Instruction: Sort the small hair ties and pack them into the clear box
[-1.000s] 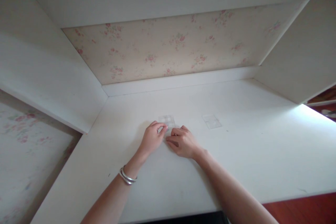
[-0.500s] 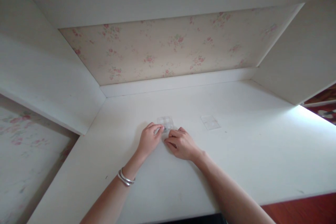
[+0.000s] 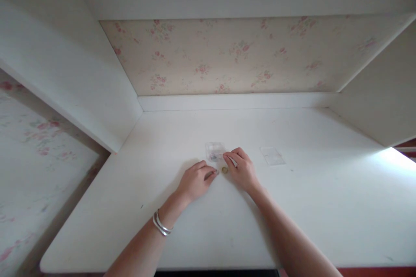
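Clear box [image 3: 214, 150], rectangular; at six o'clock, silvery piece [image 3: 217, 172] is pinched by left hand [image 3: 196, 181]; right hand [image 3: 243, 170], four o'clock, is closed.

Pink-flowered wallpaper [image 3: 214, 58] lines the wall behind a white desk [image 3: 182, 132], between white panels [image 3: 94, 78]. Bright light [image 3: 394, 156] falls on the desk's right end; a strip of red floor [image 3: 373, 272] shows below.

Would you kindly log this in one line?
left hand: pinches silvery item | right hand: at clear plastic box | yellowish ring: on white tabletop between hands | clear flat square: right of box
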{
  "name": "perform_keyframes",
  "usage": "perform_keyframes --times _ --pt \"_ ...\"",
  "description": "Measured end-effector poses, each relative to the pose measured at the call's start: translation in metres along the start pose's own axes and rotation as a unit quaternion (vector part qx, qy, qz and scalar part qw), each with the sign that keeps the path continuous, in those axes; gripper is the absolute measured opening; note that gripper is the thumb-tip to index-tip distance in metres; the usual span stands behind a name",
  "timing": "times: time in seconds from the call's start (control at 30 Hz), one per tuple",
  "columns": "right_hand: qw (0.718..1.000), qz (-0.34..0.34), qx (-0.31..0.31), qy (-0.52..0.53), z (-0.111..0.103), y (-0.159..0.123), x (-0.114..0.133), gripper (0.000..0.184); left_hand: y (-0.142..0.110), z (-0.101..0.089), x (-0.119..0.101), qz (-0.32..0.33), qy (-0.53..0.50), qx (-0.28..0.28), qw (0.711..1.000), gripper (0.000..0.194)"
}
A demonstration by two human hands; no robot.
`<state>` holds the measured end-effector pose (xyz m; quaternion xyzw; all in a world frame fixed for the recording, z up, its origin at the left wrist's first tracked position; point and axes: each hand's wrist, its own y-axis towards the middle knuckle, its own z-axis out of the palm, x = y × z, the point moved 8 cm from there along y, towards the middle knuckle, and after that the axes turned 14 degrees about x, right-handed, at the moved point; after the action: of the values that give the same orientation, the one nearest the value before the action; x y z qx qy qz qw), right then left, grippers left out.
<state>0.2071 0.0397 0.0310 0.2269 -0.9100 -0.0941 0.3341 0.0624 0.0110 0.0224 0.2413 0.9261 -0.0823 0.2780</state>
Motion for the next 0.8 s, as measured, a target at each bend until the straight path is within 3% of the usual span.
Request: perform_keyframes --times 0.47,0.6,0.7,0.8 --pt "0.998 0.058 -0.016 0.036 -0.004 -0.001 -0.013 0.025 -0.003 0.003 -0.002 0.031 0.034 0.006 0.999 0.025" --pt "0.997 0.064 -0.014 0.038 -0.004 0.0 -0.015 0.024 -0.001 0.002 0.0 0.028 -0.005 -0.011 1.0 0.025" --pt "0.999 0.05 -0.007 0.019 -0.006 0.0 -0.012 0.024 0.001 -0.002 0.006 0.02 -0.069 -0.024 0.997 0.025" --pt "0.998 -0.014 0.053 -0.024 -0.002 -0.002 0.004 0.022 0.004 -0.007 0.011 0.006 -0.118 -0.032 0.993 0.027"
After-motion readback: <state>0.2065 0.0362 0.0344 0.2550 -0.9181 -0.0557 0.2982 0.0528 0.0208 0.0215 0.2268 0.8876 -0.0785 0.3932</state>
